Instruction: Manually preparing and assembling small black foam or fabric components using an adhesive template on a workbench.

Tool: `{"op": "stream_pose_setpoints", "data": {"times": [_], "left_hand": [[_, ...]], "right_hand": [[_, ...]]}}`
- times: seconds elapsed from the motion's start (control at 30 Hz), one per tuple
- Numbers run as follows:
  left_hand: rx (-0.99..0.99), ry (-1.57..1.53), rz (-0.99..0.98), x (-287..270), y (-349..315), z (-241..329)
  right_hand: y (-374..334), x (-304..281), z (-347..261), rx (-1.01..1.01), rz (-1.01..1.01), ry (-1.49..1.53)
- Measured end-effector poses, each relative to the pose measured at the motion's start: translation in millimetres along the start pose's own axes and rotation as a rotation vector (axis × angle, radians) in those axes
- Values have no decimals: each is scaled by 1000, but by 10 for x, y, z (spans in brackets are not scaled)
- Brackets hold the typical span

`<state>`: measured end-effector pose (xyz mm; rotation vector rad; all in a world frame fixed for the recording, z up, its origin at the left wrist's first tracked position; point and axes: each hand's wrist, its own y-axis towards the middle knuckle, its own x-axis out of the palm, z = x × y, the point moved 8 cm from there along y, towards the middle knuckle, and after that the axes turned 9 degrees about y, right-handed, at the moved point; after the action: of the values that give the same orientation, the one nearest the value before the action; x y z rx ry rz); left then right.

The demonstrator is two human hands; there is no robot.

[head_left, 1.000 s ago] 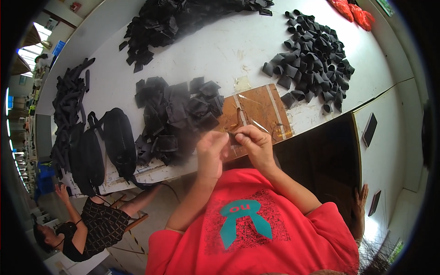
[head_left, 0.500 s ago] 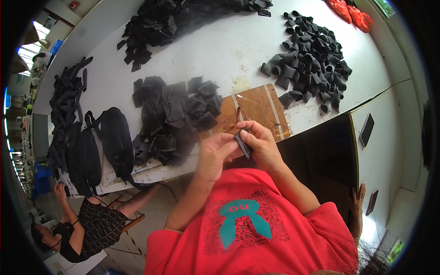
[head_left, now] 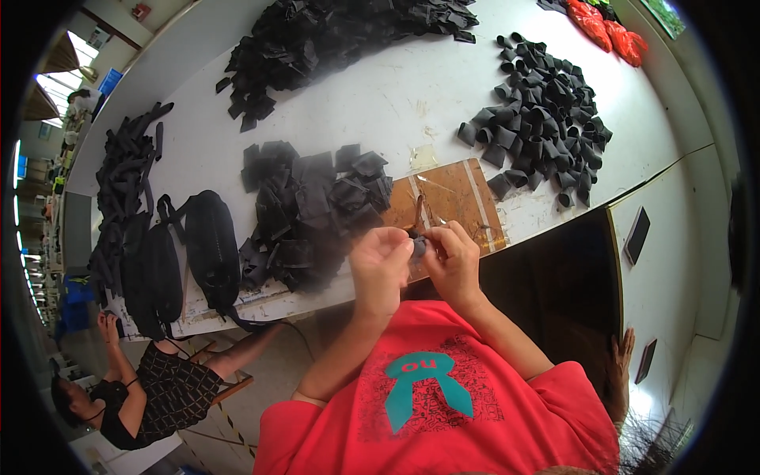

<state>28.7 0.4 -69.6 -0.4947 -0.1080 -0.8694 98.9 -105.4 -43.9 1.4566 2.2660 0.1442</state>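
Observation:
A small black fabric piece (head_left: 418, 247) is pinched between my two hands, in front of the near edge of a brown wooden board (head_left: 453, 194). My left hand (head_left: 380, 267) grips it from the left with thumb and fingertips. From the right, the fingers of my right hand (head_left: 454, 263) close on the same piece and hide much of it. An upright brown pointed thing (head_left: 418, 210) stands on the board just beyond my fingers; its kind is unclear. Left of the board lies a heap of flat black fabric pieces (head_left: 313, 210).
On the white table (head_left: 356, 111), folded black fabric loops (head_left: 546, 119) lie at the right. A larger black heap (head_left: 317, 39) spreads across the back. Black strips (head_left: 123, 182) and black bags (head_left: 212, 249) line the left. A seated co-worker (head_left: 150, 388) is at the lower left.
The black piece has been turned between my fingers and shows less of itself now. My hands are drawn closer around it, fingertips higher. The whole view has shifted slightly.

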Motion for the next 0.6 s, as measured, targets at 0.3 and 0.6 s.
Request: {"op": "stream_pose_setpoints", "data": {"times": [0.3,0.6], "left_hand": [[782,632,134,61,-191,408],[-340,-900,-542,368,134,363]], "right_hand": [[-60,252,10,940,-287,1209],[731,244,-244,560,-587,915]]}}
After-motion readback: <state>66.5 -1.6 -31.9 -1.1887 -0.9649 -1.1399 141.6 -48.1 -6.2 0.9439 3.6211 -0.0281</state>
